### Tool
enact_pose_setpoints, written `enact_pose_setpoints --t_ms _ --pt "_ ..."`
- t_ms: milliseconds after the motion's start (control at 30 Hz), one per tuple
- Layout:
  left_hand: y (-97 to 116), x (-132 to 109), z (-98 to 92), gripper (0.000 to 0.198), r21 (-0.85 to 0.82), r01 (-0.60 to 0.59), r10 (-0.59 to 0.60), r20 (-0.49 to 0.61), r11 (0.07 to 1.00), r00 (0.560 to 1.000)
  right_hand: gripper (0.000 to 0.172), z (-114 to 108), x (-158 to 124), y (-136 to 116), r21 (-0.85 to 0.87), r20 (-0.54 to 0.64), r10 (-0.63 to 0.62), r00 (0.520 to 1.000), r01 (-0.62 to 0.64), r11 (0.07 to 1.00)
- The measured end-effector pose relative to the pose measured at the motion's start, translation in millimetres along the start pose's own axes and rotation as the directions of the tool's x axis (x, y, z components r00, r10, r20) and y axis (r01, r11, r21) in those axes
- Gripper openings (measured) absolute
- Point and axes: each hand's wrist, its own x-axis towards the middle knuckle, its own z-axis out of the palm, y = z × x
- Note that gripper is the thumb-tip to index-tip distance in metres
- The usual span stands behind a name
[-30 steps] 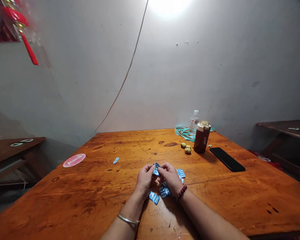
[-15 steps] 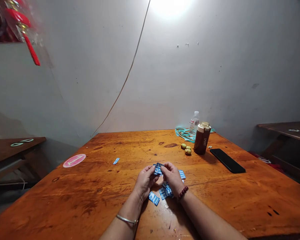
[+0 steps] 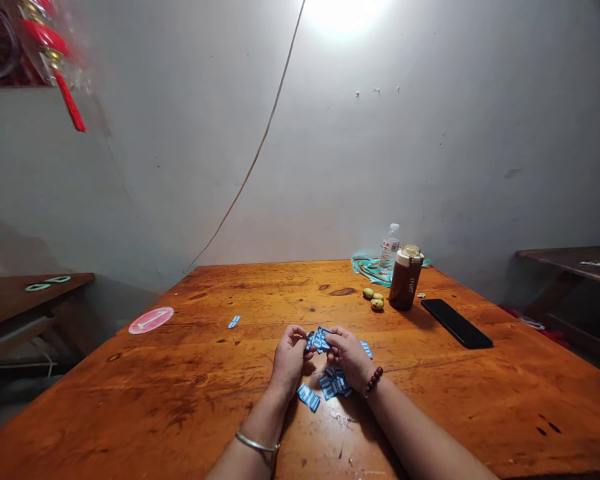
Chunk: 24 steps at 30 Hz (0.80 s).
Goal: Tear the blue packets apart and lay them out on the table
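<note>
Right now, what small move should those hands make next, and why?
Perhaps draw the right-hand grip gently away from the left-hand grip: both hold blue-and-white pieces that appear to overlap between them. Whether they are joined, I cannot tell.

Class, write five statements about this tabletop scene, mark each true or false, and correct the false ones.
1. The left hand and right hand both hold blue-and-white pieces between the fingers. True.
2. The silver bangle and dark red beaded bracelet are worn on the same arm. False: the bangle is on the left, the bracelet on the right.
3. In this view, the black smartphone lies right of the brown SPORT flask. True.
4. The clear plastic bottle lies on its side. False: it stands upright.
</note>
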Motion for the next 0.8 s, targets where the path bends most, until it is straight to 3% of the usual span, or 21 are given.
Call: enact_pose_setpoints --t_ms 200,400,667,800 --pt "-0.2 -1.0 -1.8 0.005 0.035 -0.002 -0.001 0.094 0.999 0.996 0.016 2.9 -2.0 -2.9 -0.134 -0.026 -0.101 0.995 0.097 0.986" --pt "2.4 -1.8 -0.1 0.026 0.037 0.027 -0.034 0.22 0.999 0.975 0.016 5.5 -1.9 -3.8 -0.163 -0.051 -0.12 0.991 0.11 0.98" --pt "-0.3 0.4 -1.2 0.026 0.049 0.016 -0.022 0.121 0.999 0.992 0.023 5.6 0.1 2.5 -0.159 -0.038 -0.122 0.992 0.114 0.981" --pt "-0.7 0.0 -0.3 0.027 0.022 0.043 -0.045 0.127 0.999 0.991 0.027 5.5 -0.4 2.3 -0.165 -0.063 -0.119 0.991 0.107 0.98"
